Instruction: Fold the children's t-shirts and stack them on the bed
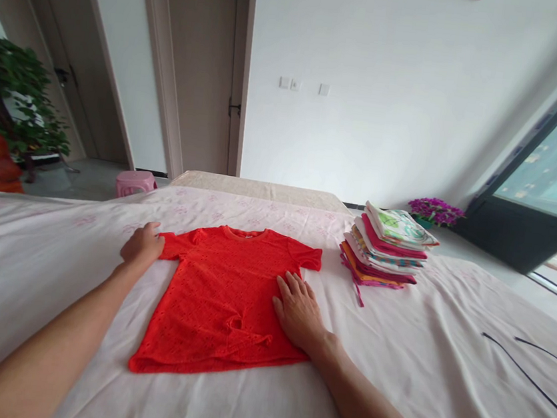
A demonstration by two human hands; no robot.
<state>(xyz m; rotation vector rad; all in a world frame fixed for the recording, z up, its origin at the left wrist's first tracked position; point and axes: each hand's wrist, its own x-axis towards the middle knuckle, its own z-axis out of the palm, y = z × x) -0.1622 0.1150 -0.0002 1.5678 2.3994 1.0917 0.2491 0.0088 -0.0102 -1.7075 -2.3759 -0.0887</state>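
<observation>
A red short-sleeved shirt [221, 293] lies spread flat on a bed covered with a pale pink sheet [422, 359]. My left hand [142, 246] rests at the end of the shirt's left sleeve, fingers curled against the sleeve edge. Whether it pinches the cloth I cannot make out. My right hand [298, 308] lies flat on the shirt's right side below the other sleeve, fingers stretched out and together, pressing the fabric down.
A stack of folded colourful clothes [384, 254] sits on the bed to the right of the shirt. Thin black cords [531, 372] lie at the far right. Beyond the bed are a pink stool [133, 182], a door, a green plant [15, 92] and purple flowers [434, 210].
</observation>
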